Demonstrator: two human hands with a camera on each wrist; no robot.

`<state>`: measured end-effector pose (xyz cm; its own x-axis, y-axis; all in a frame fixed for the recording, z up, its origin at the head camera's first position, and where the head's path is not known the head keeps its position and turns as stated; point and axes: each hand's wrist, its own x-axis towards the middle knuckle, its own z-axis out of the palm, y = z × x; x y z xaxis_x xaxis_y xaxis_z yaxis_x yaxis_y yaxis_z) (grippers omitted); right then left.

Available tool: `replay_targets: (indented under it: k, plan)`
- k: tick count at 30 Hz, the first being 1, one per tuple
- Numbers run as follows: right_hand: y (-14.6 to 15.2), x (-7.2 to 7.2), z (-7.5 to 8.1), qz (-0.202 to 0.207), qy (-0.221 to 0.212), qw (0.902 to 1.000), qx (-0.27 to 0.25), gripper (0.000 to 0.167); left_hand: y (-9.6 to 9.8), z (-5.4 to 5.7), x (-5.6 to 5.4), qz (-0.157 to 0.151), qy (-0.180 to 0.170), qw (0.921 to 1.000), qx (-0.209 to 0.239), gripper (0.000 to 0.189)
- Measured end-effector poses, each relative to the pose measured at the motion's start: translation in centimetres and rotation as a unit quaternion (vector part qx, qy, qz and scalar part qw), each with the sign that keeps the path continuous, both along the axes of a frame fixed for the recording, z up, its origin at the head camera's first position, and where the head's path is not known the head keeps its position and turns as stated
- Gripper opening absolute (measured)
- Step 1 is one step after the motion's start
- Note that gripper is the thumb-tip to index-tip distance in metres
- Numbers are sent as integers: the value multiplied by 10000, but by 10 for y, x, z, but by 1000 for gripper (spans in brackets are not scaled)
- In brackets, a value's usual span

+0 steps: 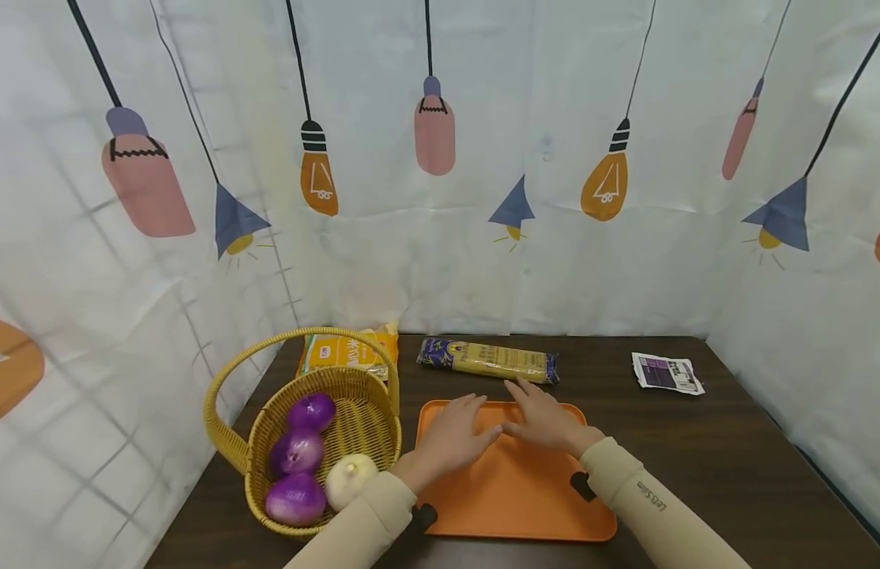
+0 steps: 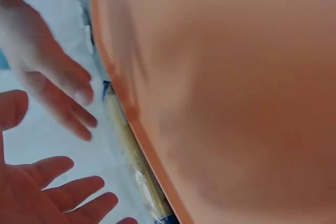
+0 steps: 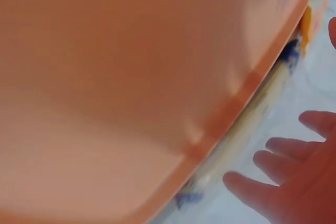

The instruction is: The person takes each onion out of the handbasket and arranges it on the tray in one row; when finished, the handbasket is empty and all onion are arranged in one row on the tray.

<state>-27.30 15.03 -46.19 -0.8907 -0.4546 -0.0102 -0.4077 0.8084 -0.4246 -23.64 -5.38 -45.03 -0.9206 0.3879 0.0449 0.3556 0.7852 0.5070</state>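
Note:
Over the back half of an orange tray (image 1: 518, 498) both of my hands hover with fingers spread and nothing in them. My left hand (image 1: 454, 435) comes from the left, its thumb close to that of my right hand (image 1: 543, 415). Fingers of the right hand reach past the tray's far rim in the head view, toward a long yellow and blue pack of noodles (image 1: 493, 359). In the left wrist view the left hand's fingers (image 2: 86, 195) are straight. The right wrist view shows the right hand's fingers (image 3: 286, 156) apart, beside the tray's rim.
A yellow wicker basket (image 1: 393, 442) with a tall handle stands left of the tray, holding several purple onions (image 1: 298, 452) and a white onion (image 1: 350, 478). Behind it lies an orange and yellow bag (image 1: 340, 352). A small white and purple packet (image 1: 667, 373) lies at the back right.

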Motion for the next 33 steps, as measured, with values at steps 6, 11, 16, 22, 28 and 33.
replay_targets:
  k: [6, 11, 16, 22, 28, 33]
  plan:
    - [-19, 13, -1, 148, 16, 9992, -365, 74, -18, 6, 20, 369, 150, 9942, 1001, 49]
    - [-38, 21, -2, 143, 172, 9967, -777, 65, -36, 13, 37, 642, 601, 9781, 1888, 29]
    - [-62, 30, -4, 215, 443, 9934, -1036, 58, -63, 16, 52, 1262, 1059, 9467, 2769, 16]
    - [-87, 40, 0, 395, 508, 9859, -1544, 45, -105, 27, 63, 2196, 1721, 9042, 3234, 16]
    - [-106, 51, 4, 642, 514, 9737, -2126, 35, -145, 33, 66, 2770, 3189, 8416, 3366, 15]
    - [-121, 58, 2, 836, 634, 9659, -2368, 32, -166, 35, 71, 3494, 4174, 7599, 3553, 15]
